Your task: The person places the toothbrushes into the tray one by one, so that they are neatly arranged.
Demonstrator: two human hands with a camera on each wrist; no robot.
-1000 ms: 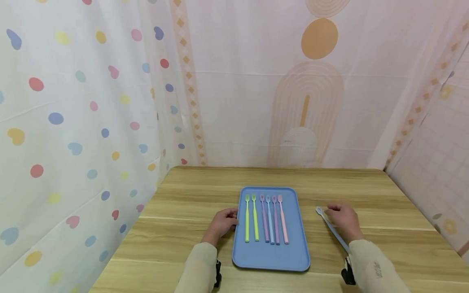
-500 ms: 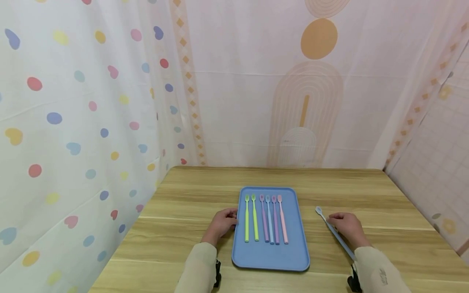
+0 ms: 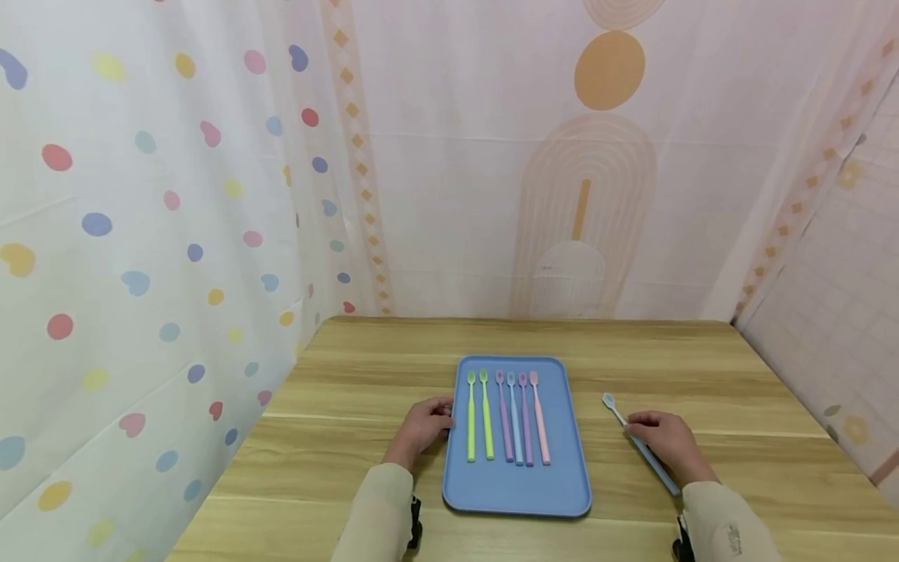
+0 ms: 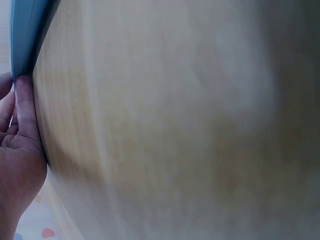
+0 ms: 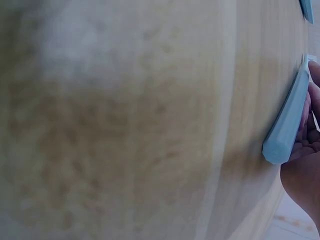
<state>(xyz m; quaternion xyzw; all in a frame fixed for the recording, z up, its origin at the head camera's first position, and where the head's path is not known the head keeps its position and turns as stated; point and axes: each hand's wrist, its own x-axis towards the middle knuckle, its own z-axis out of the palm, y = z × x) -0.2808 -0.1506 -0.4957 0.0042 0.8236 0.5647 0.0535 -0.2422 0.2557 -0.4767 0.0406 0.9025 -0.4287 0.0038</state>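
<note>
A light blue toothbrush (image 3: 655, 466) lies slanted over the table to the right of the tray, its head pointing away. My right hand (image 3: 666, 439) pinches it between thumb and fingers, just below the neck. In the right wrist view its handle end (image 5: 286, 130) is close over the wood. At the tray's left edge, my left hand (image 3: 421, 428) grips the rim with its fingertips. The blue tray (image 3: 516, 492) carries a row of toothbrushes: two green (image 3: 480, 421), two purple (image 3: 525, 425), one blue (image 3: 515, 421) and one pink (image 3: 540, 421), heads away from me.
The wooden table (image 3: 351, 367) extends around the tray to a patterned curtain (image 3: 449, 195) at the back. A dotted curtain (image 3: 175, 312) hangs along the left side. A corner of the tray (image 5: 307, 11) shows in the right wrist view.
My right hand has slid slightly toward me along the toothbrush, and more of the handle end now shows. The left hand and tray stay in place; the head view has shifted slightly.
</note>
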